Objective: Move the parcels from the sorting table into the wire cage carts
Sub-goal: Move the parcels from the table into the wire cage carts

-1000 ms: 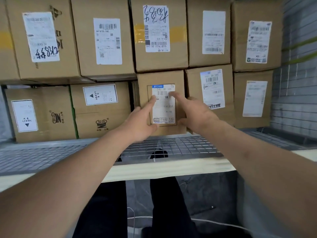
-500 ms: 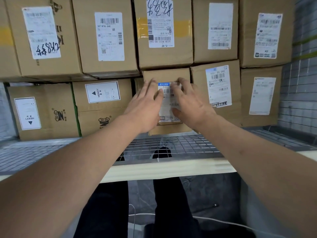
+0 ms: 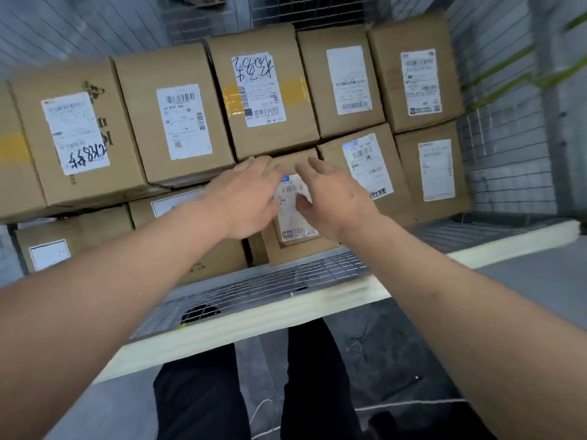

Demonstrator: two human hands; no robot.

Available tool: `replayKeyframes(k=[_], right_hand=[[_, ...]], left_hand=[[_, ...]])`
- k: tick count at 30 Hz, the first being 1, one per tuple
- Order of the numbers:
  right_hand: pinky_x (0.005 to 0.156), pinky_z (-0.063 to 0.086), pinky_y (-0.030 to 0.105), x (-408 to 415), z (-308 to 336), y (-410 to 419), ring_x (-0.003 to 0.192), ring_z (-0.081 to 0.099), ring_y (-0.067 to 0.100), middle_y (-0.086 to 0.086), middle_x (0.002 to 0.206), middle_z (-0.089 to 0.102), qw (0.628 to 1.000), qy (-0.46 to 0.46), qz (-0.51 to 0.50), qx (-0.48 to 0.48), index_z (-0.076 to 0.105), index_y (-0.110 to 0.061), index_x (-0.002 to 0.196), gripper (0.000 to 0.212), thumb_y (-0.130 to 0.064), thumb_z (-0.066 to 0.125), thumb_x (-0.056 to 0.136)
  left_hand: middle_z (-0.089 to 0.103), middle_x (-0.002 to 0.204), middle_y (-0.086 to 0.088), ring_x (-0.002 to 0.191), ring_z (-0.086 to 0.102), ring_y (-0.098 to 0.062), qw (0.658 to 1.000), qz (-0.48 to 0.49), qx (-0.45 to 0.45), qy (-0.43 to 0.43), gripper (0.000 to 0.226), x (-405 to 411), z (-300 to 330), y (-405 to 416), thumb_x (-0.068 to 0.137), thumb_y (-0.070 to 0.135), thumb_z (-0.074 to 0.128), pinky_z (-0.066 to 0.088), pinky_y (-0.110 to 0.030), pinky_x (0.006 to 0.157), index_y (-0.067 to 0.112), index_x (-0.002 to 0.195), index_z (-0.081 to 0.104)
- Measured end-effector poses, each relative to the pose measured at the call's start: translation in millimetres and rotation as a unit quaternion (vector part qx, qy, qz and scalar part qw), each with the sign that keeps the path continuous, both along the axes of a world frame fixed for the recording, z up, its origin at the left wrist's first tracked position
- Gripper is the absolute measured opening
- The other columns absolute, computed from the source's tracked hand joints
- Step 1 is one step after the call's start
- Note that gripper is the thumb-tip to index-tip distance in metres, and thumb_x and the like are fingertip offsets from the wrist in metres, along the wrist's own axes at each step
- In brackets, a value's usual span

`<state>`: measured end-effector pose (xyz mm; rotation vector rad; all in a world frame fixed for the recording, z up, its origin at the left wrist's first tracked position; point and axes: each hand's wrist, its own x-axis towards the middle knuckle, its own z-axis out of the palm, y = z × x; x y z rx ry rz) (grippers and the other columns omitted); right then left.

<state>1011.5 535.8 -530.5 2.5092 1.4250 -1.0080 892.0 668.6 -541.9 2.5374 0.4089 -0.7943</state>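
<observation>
So, quick rundown:
Parcel: small labelled carton (image 3: pixel 293 217) already in the wire cage cart (image 3: pixel 508 160), on its mesh floor, slotted into a gap in the bottom row under the box with the handwritten label (image 3: pixel 263 90).
Why there: probably pressed in flush so the stack stays tight.
Left hand (image 3: pixel 244 198): fingers flat on the carton's face, grip apart.
Right hand (image 3: pixel 333 195): same, spread, not clamping.
Hard to see: label text is blurred, carton sides are hidden, no table in view.
</observation>
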Motion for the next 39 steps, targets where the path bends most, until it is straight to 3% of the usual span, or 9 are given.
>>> replayKeyframes(k=[3, 7, 11, 16, 23, 35, 39], right_hand=[[0.085, 0.044, 0.038, -13.3, 30.2, -3.4, 0.128, 0.051, 0.032, 0.008, 0.153, 0.046, 0.998, -0.024, -0.05, 0.023, 0.042, -0.018, 0.151, 0.051, -0.039, 0.048, 0.105], [0.102, 0.043, 0.042, -36.9, 90.5, -17.3, 0.139, 0.044, 0.029, 0.005, 0.161, 0.039, 0.987, -0.054, -0.138, 0.063, 0.036, -0.028, 0.159, 0.058, -0.047, 0.043, 0.105], [0.109, 0.041, 0.045, -65.7, 160.1, -36.6, 0.141, 0.044, 0.03, 0.006, 0.16, 0.042, 0.966, -0.099, -0.22, 0.09, 0.041, -0.031, 0.157, 0.059, -0.054, 0.041, 0.103], [0.112, 0.042, 0.046, -98.5, 254.8, -67.4, 0.142, 0.046, 0.029, 0.008, 0.158, 0.047, 0.934, -0.163, -0.296, 0.118, 0.051, -0.032, 0.151, 0.06, -0.06, 0.038, 0.099], [0.101, 0.047, 0.042, -157.1, 380.4, -138.0, 0.127, 0.058, 0.026, 0.0, 0.143, 0.061, 0.877, -0.247, -0.382, 0.154, 0.059, -0.029, 0.145, 0.051, -0.052, 0.05, 0.1], [0.115, 0.036, 0.041, -312.6, 507.3, -276.5, 0.144, 0.043, 0.024, 0.0, 0.158, 0.047, 0.781, -0.323, -0.52, 0.121, 0.051, -0.035, 0.151, 0.058, -0.059, 0.048, 0.099], [0.114, 0.036, 0.042, -384.1, 539.4, -316.0, 0.143, 0.043, 0.025, -0.001, 0.155, 0.049, 0.749, -0.341, -0.558, 0.104, 0.05, -0.032, 0.152, 0.059, -0.059, 0.05, 0.099]], left_hand=[[0.022, 0.166, -0.014, 0.15, 0.028, -0.034, 0.999, -0.049, 0.008, -0.004, 0.06, 0.9, 31.6, 15.4, 0.106, 0.044, 0.041, 0.034, -0.044, 0.119, 0.017, 0.159, 0.029], [0.037, 0.154, -0.007, 0.142, 0.037, -0.031, 0.992, -0.118, 0.039, -0.036, 0.052, 0.8, 95.1, 28.8, 0.104, 0.049, 0.039, 0.046, -0.049, 0.106, 0.022, 0.149, 0.039], [0.033, 0.158, -0.004, 0.144, 0.036, -0.028, 0.974, -0.197, 0.059, -0.091, 0.056, -1.1, 171.9, 27.9, 0.104, 0.05, 0.039, 0.04, -0.042, 0.11, 0.025, 0.154, 0.037], [0.032, 0.161, 0.0, 0.145, 0.036, -0.025, 0.949, -0.268, 0.064, -0.156, 0.061, -5.0, 268.1, 6.3, 0.102, 0.055, 0.038, 0.043, -0.044, 0.111, 0.028, 0.156, 0.034], [0.034, 0.159, 0.0, 0.142, 0.041, -0.025, 0.903, -0.351, 0.045, -0.242, 0.062, -19.9, 383.3, -61.3, 0.103, 0.054, 0.038, 0.046, -0.046, 0.107, 0.025, 0.158, 0.033], [0.041, 0.152, -0.004, 0.136, 0.048, -0.031, 0.806, -0.483, 0.027, -0.343, 0.064, -101.6, 522.6, -214.5, 0.096, 0.059, 0.039, 0.048, -0.051, 0.104, 0.026, 0.151, 0.041], [0.036, 0.159, -0.003, 0.142, 0.042, -0.028, 0.776, -0.519, 0.002, -0.358, 0.062, -156.4, 551.8, -267.1, 0.1, 0.055, 0.046, 0.042, -0.048, 0.112, 0.028, 0.155, 0.038]])
